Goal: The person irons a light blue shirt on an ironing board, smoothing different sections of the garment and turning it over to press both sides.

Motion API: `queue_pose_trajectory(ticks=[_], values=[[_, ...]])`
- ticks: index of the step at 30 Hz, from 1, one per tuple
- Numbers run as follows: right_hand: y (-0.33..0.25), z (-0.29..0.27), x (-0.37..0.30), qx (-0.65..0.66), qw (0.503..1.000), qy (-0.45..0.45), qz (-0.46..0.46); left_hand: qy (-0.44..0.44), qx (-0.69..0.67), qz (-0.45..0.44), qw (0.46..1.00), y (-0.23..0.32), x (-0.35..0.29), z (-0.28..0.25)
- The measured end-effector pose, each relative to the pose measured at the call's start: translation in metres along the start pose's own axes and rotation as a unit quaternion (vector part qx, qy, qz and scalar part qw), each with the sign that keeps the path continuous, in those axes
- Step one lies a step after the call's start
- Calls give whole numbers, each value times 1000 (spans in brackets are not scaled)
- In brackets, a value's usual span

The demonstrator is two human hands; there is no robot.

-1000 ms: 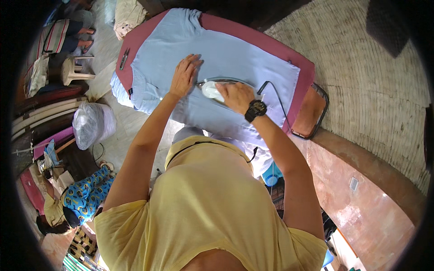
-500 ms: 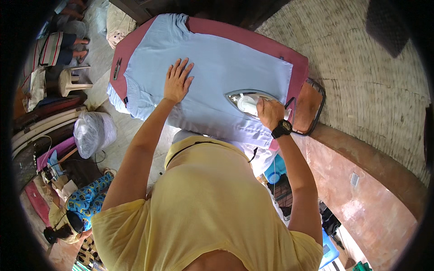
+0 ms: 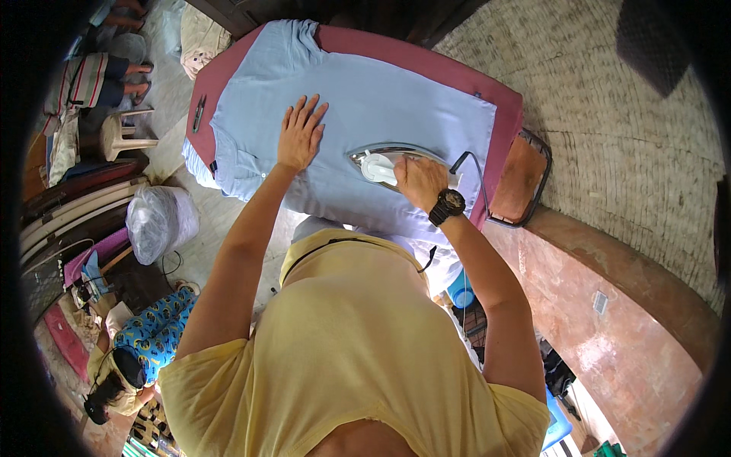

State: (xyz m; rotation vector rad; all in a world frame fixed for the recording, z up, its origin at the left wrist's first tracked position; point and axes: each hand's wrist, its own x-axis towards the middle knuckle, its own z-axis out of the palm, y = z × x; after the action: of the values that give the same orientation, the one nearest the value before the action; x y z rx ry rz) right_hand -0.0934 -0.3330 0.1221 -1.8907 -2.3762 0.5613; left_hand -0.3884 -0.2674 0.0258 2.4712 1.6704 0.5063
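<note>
A light blue shirt (image 3: 381, 99) lies spread over a maroon-covered ironing board (image 3: 502, 107). My left hand (image 3: 301, 133) presses flat on the shirt, fingers apart, left of centre. My right hand (image 3: 419, 179), with a black watch on the wrist, grips the handle of a white and silver iron (image 3: 373, 164) that rests on the shirt's right part. The iron's black cord (image 3: 472, 164) loops up beside my wrist. A dark pen-like object (image 3: 199, 113) lies on the board's left end.
A metal iron rest (image 3: 521, 179) with a brown pad hangs off the board's right end. A curved brick wall (image 3: 609, 114) stands to the right. On the left are a white stool (image 3: 118, 137), a clear plastic bag (image 3: 156, 221), a person's feet and another person low on the floor.
My right hand has moved the iron back leftward across the shirt from the right end. My left hand has stayed flat on the cloth.
</note>
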Motion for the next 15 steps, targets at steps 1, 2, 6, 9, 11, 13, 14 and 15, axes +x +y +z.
queue_pose_trajectory(ticks=[1,2,6,9,11,13,14,15], values=[[2,-4,-3,-8,1000,-16,2,2,0,-1,1000,-1,-1,0],[8,-12,-10,-16,999,-34,1,0,4,-2,1000,-3,-2,-1],[74,-9,-39,-6,1000,6,-5,7,-2,-3,1000,0,-2,-2],[54,-10,-29,-18,997,-52,-47,-1,-16,-3,1000,-4,-4,-2],[7,-2,-12,18,999,-42,-6,20,-100,-20,995,-6,-2,0],[-39,2,14,91,995,-44,15,72,-254,-59,963,-8,-1,-1],[-59,-1,25,103,995,-11,-9,91,-242,-60,964,-10,-1,-5],[-67,10,36,94,995,15,-13,109,-232,-56,965,-12,3,-10]])
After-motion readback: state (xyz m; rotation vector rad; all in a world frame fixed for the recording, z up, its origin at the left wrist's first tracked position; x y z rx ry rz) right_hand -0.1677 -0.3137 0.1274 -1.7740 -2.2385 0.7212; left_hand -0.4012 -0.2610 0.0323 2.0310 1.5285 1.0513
